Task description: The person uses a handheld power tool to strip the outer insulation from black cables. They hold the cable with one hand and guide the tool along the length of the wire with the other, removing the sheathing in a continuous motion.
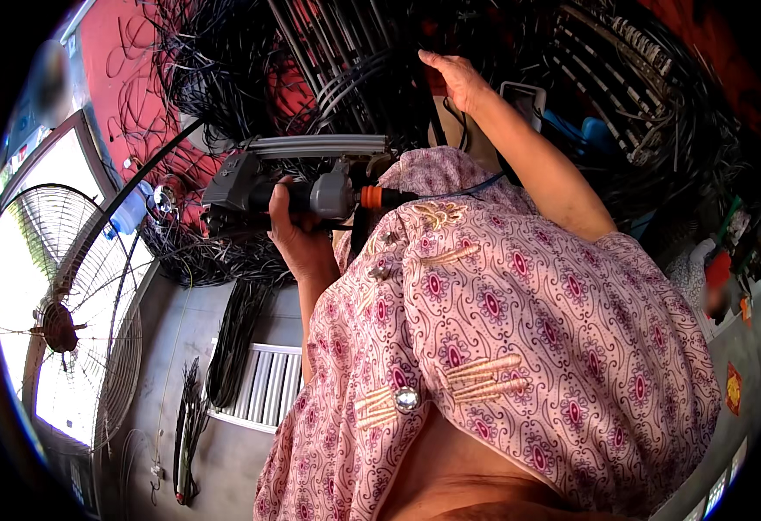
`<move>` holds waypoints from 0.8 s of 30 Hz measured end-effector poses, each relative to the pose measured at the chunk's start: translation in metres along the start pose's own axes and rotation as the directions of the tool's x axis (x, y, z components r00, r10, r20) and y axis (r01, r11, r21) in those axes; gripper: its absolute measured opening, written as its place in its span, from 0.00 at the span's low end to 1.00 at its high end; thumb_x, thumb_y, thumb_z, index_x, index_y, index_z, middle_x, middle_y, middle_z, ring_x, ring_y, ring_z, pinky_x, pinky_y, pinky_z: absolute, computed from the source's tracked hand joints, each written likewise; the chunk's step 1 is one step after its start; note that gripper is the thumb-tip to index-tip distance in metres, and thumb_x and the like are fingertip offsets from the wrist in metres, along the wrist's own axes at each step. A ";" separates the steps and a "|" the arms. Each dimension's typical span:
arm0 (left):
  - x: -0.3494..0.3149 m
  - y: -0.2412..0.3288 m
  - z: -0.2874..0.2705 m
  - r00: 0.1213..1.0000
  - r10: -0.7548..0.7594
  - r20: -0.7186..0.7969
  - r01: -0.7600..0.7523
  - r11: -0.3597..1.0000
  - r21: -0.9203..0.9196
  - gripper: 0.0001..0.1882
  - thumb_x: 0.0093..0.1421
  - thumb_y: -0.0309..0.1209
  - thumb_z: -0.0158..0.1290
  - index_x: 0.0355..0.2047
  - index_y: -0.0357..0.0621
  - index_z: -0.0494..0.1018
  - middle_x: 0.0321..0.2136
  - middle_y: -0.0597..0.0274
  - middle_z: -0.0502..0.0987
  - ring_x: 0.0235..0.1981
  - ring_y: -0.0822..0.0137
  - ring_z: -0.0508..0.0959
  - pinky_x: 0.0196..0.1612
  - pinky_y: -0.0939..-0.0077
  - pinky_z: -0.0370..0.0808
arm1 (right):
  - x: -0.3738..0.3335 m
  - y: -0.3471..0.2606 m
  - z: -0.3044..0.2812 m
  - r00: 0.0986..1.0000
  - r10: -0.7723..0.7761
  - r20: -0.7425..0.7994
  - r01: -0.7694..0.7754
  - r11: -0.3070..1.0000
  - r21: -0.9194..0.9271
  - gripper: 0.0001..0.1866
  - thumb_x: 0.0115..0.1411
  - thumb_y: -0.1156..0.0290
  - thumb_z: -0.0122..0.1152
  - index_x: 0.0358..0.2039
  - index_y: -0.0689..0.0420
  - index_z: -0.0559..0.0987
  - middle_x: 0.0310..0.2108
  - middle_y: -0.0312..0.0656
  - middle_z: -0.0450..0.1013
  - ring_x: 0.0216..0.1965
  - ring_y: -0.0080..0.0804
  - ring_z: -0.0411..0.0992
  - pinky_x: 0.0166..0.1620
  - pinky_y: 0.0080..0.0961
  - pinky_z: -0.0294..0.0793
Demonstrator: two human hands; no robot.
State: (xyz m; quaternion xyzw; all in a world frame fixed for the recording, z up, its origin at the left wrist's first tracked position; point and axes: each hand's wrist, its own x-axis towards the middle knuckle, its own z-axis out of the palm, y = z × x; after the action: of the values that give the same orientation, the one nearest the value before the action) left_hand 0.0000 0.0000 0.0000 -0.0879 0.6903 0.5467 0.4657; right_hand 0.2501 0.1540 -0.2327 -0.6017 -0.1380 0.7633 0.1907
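Note:
My left hand is closed around the grip of a grey and black air nail gun or stapler, with its thumb on top. The tool lies crosswise in front of my chest, its long grey magazine on the far side. An orange fitting at its right end joins a dark hose. Farther off to the right, my right hand is stretched out beside dark upright bars, thumb extended. Its other fingers are partly hidden, and whether it touches the bars is unclear.
Tangled black strips and a row of dark rods fill the far side. Coiled strips lie at the right. A large fan stands at the left. Strip bundles lie near a white slatted piece on the grey floor.

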 end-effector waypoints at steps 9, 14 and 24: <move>-0.005 0.009 0.010 1.000 0.019 0.001 -0.019 1.000 -0.023 0.14 0.57 0.40 0.61 0.35 0.43 0.78 0.17 0.79 0.64 0.16 0.83 0.58 0.20 0.86 0.55 | -0.014 0.007 0.022 0.997 -0.070 -0.029 0.073 0.990 0.122 0.22 0.52 0.55 0.73 0.43 0.54 0.81 0.39 0.33 0.77 0.40 0.26 0.74 0.45 0.28 0.73; -0.005 0.009 0.012 1.000 0.006 0.022 -0.005 1.000 -0.011 0.14 0.57 0.39 0.61 0.36 0.43 0.77 0.17 0.78 0.64 0.16 0.83 0.58 0.20 0.85 0.55 | -0.021 -0.001 0.029 0.995 -0.099 -0.020 0.100 0.992 0.083 0.21 0.54 0.56 0.71 0.44 0.55 0.80 0.39 0.35 0.77 0.41 0.27 0.75 0.46 0.28 0.75; 0.000 0.005 0.010 1.000 0.003 -0.012 -0.002 1.000 0.026 0.14 0.56 0.40 0.61 0.35 0.43 0.78 0.18 0.78 0.65 0.17 0.82 0.59 0.21 0.84 0.56 | -0.010 0.005 0.023 0.987 -0.051 0.149 0.011 0.967 0.253 0.16 0.57 0.59 0.68 0.39 0.57 0.79 0.38 0.39 0.78 0.37 0.32 0.78 0.41 0.28 0.79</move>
State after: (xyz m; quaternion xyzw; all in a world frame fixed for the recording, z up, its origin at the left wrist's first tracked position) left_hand 0.0023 0.0099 0.0036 -0.0844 0.7003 0.5378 0.4618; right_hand 0.2290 0.1451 -0.2206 -0.5094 -0.0641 0.8159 0.2660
